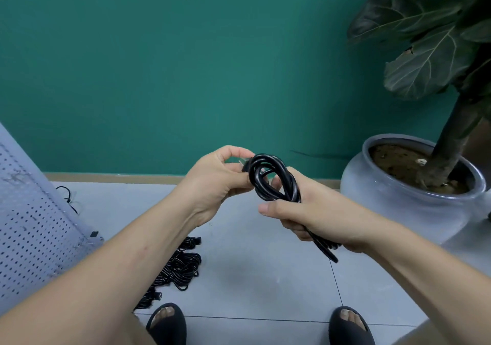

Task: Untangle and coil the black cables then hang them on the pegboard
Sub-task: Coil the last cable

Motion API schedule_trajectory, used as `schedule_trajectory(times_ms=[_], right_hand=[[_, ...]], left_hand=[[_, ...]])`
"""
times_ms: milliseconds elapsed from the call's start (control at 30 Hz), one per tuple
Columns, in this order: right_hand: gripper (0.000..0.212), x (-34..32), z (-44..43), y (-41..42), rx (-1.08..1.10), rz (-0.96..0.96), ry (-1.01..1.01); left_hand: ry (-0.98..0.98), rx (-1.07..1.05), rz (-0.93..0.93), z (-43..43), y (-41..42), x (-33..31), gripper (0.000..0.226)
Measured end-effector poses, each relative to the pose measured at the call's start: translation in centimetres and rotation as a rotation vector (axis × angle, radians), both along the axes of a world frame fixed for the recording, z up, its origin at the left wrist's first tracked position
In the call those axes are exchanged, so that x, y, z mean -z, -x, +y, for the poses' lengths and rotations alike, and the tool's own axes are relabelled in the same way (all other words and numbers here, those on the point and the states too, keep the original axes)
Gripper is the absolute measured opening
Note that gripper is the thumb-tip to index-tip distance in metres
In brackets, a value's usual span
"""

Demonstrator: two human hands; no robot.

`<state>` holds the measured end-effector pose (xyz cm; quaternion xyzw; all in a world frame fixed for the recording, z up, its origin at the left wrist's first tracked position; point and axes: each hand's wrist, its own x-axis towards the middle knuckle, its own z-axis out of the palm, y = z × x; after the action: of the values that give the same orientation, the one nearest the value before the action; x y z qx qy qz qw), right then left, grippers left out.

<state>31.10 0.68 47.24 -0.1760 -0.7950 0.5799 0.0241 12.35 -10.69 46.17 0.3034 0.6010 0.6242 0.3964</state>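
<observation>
A coiled black cable [276,180] is held in front of me at waist height. My right hand [318,211] grips the bundle round its middle, with the loops sticking up above the fist and a short end poking out below. My left hand [215,177] pinches the cable's plug end at the top left of the loops. A heap of other black cables [180,265] lies on the floor below my left forearm. The grey pegboard [32,217] leans at the left edge; no cable hangs on the part I can see.
A large grey pot [398,201] with a big-leaved plant stands at the right against the green wall. Grey floor tiles lie below, and my two feet in black sandals [167,323] are at the bottom. A loose black cord [69,198] lies behind the pegboard.
</observation>
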Motion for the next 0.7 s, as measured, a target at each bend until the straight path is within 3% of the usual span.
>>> schedule_trajectory(times_ms=[67,267,367,500,567,700], right_hand=[[0.035,-0.3,-0.6,0.0,-0.016,0.051,-0.024],[0.069,0.0,-1.0,0.2,0.186,0.049,0.111],[0.068,0.3,-1.1,0.2,0.253,0.047,0.003],[0.062,0.4,-1.0,0.3,0.344,0.043,-0.156],[0.059,0.3,-0.7,0.5,0.387,0.065,-0.222],[0.056,0.7,-0.4,0.9,0.396,0.094,-0.291]], left_hand=[[-0.032,-0.032,-0.045,0.1,-0.6,0.1,0.044],[-0.098,-0.03,-0.04,0.3,-2.1,0.3,0.03],[-0.1,-0.03,-0.061,0.4,-2.8,-0.1,0.023],[-0.096,0.018,-0.087,0.6,-3.4,-0.8,0.04],[-0.13,0.059,-0.08,0.6,-3.7,-0.8,0.038],[-0.109,0.057,0.118,0.5,-3.5,-0.4,0.024]])
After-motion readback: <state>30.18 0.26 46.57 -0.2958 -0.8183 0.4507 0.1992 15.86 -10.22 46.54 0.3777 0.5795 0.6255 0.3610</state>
